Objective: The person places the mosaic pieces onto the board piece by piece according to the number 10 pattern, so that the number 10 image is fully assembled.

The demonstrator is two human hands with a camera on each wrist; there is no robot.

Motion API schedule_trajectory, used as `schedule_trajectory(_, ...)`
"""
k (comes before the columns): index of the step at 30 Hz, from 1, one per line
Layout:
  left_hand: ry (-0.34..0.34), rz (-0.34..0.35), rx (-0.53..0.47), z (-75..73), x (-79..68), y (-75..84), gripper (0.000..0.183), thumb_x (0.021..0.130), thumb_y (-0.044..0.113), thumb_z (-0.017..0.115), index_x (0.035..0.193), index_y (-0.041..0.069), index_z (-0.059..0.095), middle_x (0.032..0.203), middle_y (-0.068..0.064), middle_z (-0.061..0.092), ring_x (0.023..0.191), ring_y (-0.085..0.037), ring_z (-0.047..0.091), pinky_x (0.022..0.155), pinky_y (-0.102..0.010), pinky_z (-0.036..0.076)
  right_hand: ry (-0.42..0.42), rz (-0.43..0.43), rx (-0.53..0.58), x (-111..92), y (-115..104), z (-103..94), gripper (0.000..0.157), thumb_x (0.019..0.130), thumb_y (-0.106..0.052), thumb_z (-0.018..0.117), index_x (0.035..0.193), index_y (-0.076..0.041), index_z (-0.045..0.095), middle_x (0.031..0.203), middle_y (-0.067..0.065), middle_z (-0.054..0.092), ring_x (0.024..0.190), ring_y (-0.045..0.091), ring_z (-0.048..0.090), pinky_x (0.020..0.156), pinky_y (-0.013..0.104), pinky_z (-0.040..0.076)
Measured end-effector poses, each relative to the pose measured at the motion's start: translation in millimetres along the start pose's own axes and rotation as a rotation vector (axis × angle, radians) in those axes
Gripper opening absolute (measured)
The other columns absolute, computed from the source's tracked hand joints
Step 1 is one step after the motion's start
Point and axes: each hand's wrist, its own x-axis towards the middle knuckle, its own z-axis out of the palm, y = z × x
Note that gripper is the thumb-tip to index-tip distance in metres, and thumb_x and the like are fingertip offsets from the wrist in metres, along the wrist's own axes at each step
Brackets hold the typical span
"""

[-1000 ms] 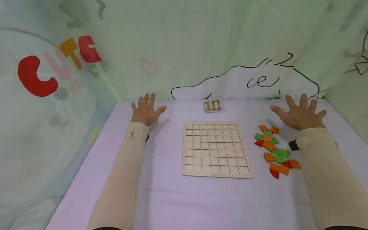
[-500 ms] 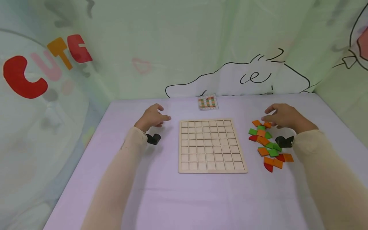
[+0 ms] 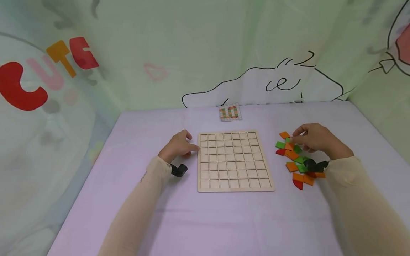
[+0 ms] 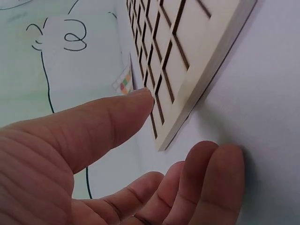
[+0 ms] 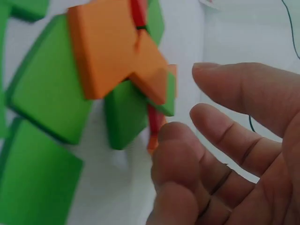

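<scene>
A square wooden grid board (image 3: pixel 235 160) lies in the middle of the table, its cells bare. My left hand (image 3: pixel 177 145) is at the board's left edge, thumb tip close to the rim; whether it touches I cannot tell. Its fingers are loosely bent with nothing between them in the left wrist view. To the right of the board lie scattered flat orange pieces (image 3: pixel 292 166), green pieces (image 3: pixel 280 145) and red quarter-round pieces (image 3: pixel 298 184), some overlapping. Over the far end of this pile is my right hand (image 3: pixel 317 138). In the right wrist view its thumb and index finger are apart, holding nothing.
Behind the board lies a small card (image 3: pixel 230 112) printed with a coloured grid pattern. A printed cloth backdrop (image 3: pixel 192 53) rises along the table's far edge and at the sides. Each wrist carries a black camera (image 3: pixel 179 170).
Both hands, spread flat near the far side a second ago, have bent their fingers and come inward: the left toward the board, the right toward the coloured pieces. The head view has shifted slightly.
</scene>
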Motion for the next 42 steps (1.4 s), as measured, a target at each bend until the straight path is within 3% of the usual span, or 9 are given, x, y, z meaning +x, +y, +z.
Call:
schedule_trajectory(4, -0.005, 0.012, -0.021, 7.3, -2.1, -1.6, 0.053, 0.092, 0.020, 0.079, 0.132, 0.003, 0.050, 0.080, -0.009, 0.067, 0.064, -0.018, 0.065, 0.066, -0.026, 0.053, 0.007, 0.024, 0.017, -2, 1, 4.1, 0.043, 0.099, -0.031, 0.068, 0.120, 0.005, 0.057, 0.081, 0.011, 0.058, 0.069, 0.024, 0.056, 0.062, 0.032, 0.055)
schedule_trajectory(9, -0.004, 0.011, -0.038, 15.6, -4.5, -0.5, 0.054, 0.092, 0.018, 0.079, 0.134, 0.002, 0.048, 0.074, -0.008, 0.064, 0.058, -0.016, 0.062, 0.058, -0.023, 0.053, -0.012, -0.019, 0.035, -2, -4, 12.8, 0.042, 0.097, -0.032, 0.073, 0.118, 0.001, 0.060, 0.080, 0.007, 0.053, 0.065, 0.022, 0.054, 0.057, 0.030, 0.050)
schedule_trajectory(18, 0.012, 0.016, -0.107, 26.1, -3.7, 1.5, 0.048, 0.093, 0.007, 0.077, 0.131, 0.000, 0.050, 0.072, -0.009, 0.062, 0.056, -0.015, 0.063, 0.054, -0.023, 0.058, -0.057, -0.078, -0.087, -2, -17, 26.7, 0.034, 0.089, -0.028, 0.082, 0.106, -0.001, 0.070, 0.096, 0.011, 0.064, 0.090, 0.028, 0.056, 0.069, 0.031, 0.050)
schedule_trajectory(25, 0.010, 0.013, -0.113, 26.3, -5.3, 1.2, 0.047, 0.093, 0.007, 0.077, 0.131, 0.000, 0.051, 0.073, -0.009, 0.063, 0.056, -0.015, 0.062, 0.055, -0.023, 0.058, -0.073, -0.094, -0.118, 0, -26, 30.5, 0.020, 0.091, -0.021, 0.078, 0.095, -0.001, 0.074, 0.080, 0.005, 0.062, 0.078, 0.023, 0.054, 0.062, 0.030, 0.047)
schedule_trajectory(31, 0.002, 0.027, -0.110, 26.7, -5.3, 1.0, 0.050, 0.092, 0.002, 0.077, 0.134, -0.001, 0.050, 0.079, -0.011, 0.066, 0.058, -0.016, 0.063, 0.055, -0.023, 0.059, 0.000, -0.114, 0.055, 0, -37, 37.6, 0.023, 0.096, -0.026, 0.074, 0.097, -0.003, 0.077, 0.082, 0.001, 0.071, 0.077, 0.020, 0.059, 0.061, 0.028, 0.052)
schedule_trajectory(36, -0.002, 0.038, -0.118, 29.3, -5.6, 0.9, 0.051, 0.091, -0.001, 0.076, 0.135, -0.002, 0.049, 0.081, -0.012, 0.066, 0.059, -0.016, 0.063, 0.055, -0.024, 0.059, 0.037, -0.086, 0.233, 6, -50, 52.2, 0.030, 0.098, -0.028, 0.074, 0.113, -0.003, 0.074, 0.093, 0.002, 0.074, 0.083, 0.019, 0.064, 0.070, 0.027, 0.058)
schedule_trajectory(42, -0.003, 0.041, -0.140, 31.2, -4.5, -0.7, 0.051, 0.092, -0.001, 0.075, 0.135, -0.001, 0.049, 0.082, -0.012, 0.064, 0.059, -0.017, 0.063, 0.055, -0.025, 0.060, 0.055, -0.015, 0.553, 17, -62, 65.6, 0.036, 0.100, -0.017, 0.069, 0.126, 0.007, 0.062, 0.094, 0.000, 0.075, 0.080, 0.011, 0.072, 0.075, 0.025, 0.063)
